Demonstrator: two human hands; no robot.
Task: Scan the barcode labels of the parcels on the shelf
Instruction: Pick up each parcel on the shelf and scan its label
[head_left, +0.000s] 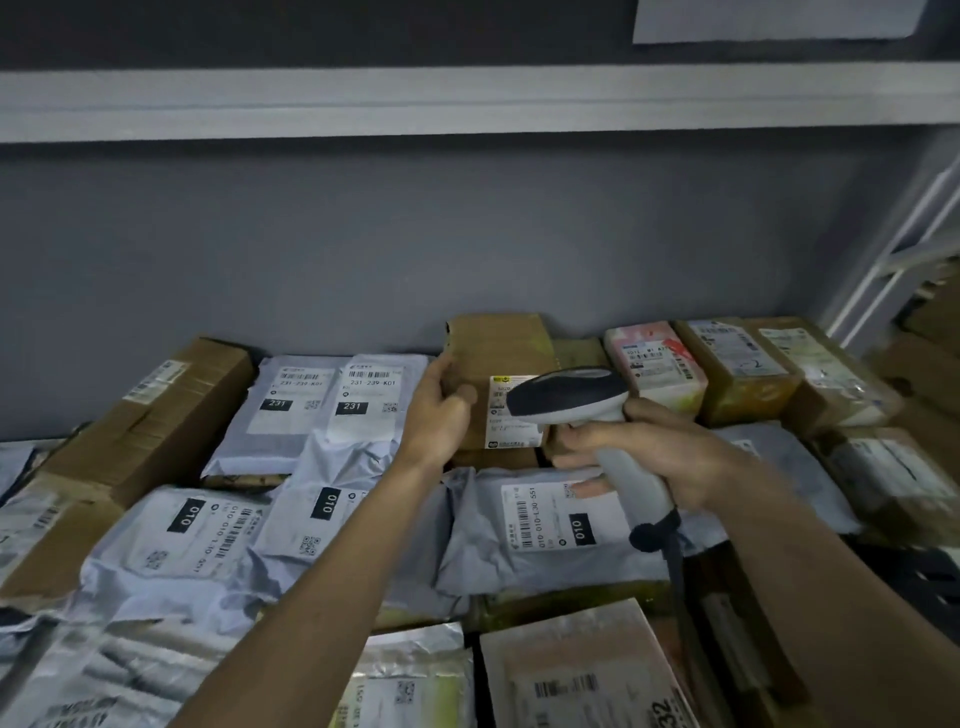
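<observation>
Parcels crowd the shelf (524, 605) from left to right, grey plastic mailers mixed with brown cardboard boxes. At the far middle an upright brown cardboard box (496, 353) leans against the grey wall (467, 234); the left hand (441, 410) grips its left edge, thumb on the front face and fingers curled round the side. A white barcode label (511, 418) is stuck on the lower right of that box's front.

The right hand (660, 452) is wrapped tightly round the handle of a grey and black handheld barcode scanner (576, 402), index finger at the trigger. The scanner's head sits just in front of the label, covering part of it. A dark cable (670, 545) runs down from the handle's base.

Two grey plastic mailers marked 231 (322, 400) lie side by side left of the held box. Near them, three grey mailers marked 010 (540, 519) lie in a row across the middle. A long brown carton (150, 415) lies at the left. Far right stands a pink and white packet (654, 364) beside two tape-wrapped brown boxes (743, 369). A white shelf beam (467, 101) crosses overhead.
</observation>
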